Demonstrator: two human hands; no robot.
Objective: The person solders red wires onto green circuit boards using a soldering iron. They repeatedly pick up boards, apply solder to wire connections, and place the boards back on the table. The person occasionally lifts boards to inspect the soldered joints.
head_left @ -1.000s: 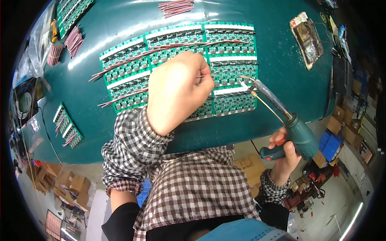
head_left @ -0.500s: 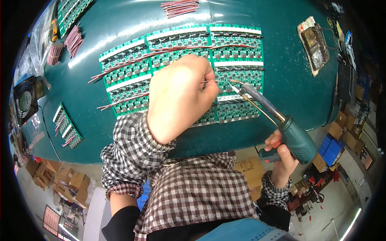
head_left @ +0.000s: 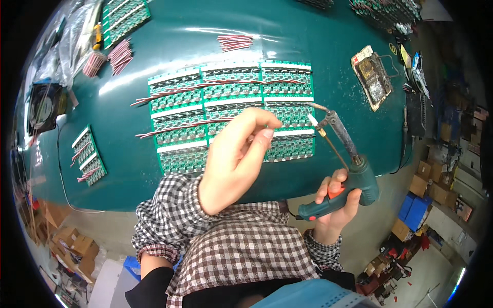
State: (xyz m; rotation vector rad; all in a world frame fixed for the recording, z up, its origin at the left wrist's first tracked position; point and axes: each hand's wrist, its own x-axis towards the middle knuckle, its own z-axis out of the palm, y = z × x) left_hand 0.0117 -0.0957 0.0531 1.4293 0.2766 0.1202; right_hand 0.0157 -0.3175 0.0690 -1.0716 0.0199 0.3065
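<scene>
1. The left hand, which lay flat and closed over the green printed circuit board panels half a second ago, is now lifted clear of them. The boards beneath it are uncovered again.
2. Left fingers: thumb and forefinger are pressed together at the tips. Whether they pinch a wire cannot be told; anything held is too small to see.
3. The right hand is wrapped around the grip of the dark green pistol-shaped soldering gun, with one finger on its orange trigger. Its metal tip has drawn back and now hangs just beyond the left fingertips, over the right edge of the panels, apart from the boards.
4. Judgement: one joint appears finished and both hands are between joints.
5. Materials: the panels are flat, matt green with white strips, laid edge to edge on a smooth teal table top. Thin red wire leads lie across the rows beyond the fingers.
6. A burnt, flux-crusted rectangular tip-cleaning pad lies well beyond the gun.
</scene>
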